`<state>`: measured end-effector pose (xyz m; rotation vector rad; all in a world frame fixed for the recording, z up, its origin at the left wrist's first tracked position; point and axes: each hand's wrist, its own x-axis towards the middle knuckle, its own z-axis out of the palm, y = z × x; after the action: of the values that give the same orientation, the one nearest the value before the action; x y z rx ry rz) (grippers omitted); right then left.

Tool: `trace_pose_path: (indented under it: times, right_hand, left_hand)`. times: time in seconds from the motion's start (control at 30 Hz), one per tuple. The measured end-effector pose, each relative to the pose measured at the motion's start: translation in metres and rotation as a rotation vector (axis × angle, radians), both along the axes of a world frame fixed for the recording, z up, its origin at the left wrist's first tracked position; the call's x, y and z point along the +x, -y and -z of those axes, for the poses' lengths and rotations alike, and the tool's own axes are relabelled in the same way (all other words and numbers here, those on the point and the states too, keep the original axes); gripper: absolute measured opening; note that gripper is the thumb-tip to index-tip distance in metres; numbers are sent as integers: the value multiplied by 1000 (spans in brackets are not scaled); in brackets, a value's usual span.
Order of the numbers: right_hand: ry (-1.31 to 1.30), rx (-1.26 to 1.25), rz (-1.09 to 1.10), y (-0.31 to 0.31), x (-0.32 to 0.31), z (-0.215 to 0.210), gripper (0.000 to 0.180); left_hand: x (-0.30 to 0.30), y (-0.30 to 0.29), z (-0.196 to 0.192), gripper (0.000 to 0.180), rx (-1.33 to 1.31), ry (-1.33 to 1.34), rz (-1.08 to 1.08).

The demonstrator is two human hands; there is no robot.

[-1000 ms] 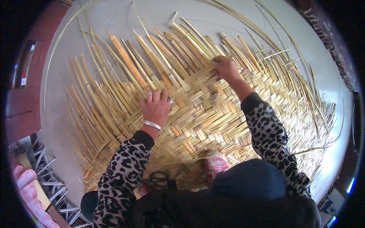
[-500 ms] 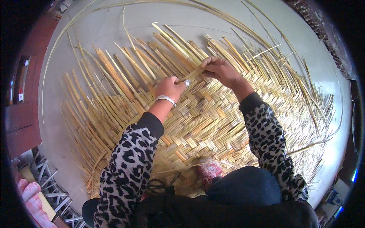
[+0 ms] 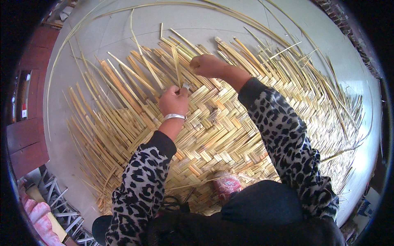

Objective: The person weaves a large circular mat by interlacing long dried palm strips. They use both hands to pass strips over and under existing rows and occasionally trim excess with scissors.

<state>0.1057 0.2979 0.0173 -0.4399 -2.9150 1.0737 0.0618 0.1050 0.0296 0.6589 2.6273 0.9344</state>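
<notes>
A large herringbone mat (image 3: 227, 135) woven from split cane strips lies under both hands, with loose strip ends fanning out along its far edge. My left hand (image 3: 173, 101) is closed at that edge, thumb and finger pinching a flat cane strip (image 3: 176, 63) that stands up from the grip. Something small and silvery (image 3: 186, 86) shows at its fingertips, and a pale bracelet circles the wrist. To the right and farther off, my right hand (image 3: 208, 66) hovers over the loose ends with its fingers curled in. Whatever those fingers hold, if anything, is hidden.
Long thin strips (image 3: 230, 12) arc over the pale floor (image 3: 119, 28) beyond the mat. A patterned red shoe (image 3: 226, 184) rests on the near part of the mat, with dark scissor-like loops (image 3: 170, 201) beside it. Pink cloth (image 3: 35, 209) lies at the lower left.
Both hands held the strip stretched between them before. My right hand has come away leftward, the strip now points upward, and my left hand has shifted slightly left.
</notes>
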Motion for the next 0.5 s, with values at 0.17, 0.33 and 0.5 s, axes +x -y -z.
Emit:
trace_pose_path:
  times: [0.17, 0.33, 0.5]
  right_hand:
    - [258, 184, -51, -4, -33, 4, 35]
    - [423, -90, -11, -8, -37, 2, 44]
    - [329, -61, -120, -6, -31, 7, 51]
  left_hand:
    - [-3, 5, -4, 30, 70, 19, 10]
    - [-6, 6, -5, 31, 64, 20, -2]
    - [-4, 9, -6, 31, 112, 8, -8]
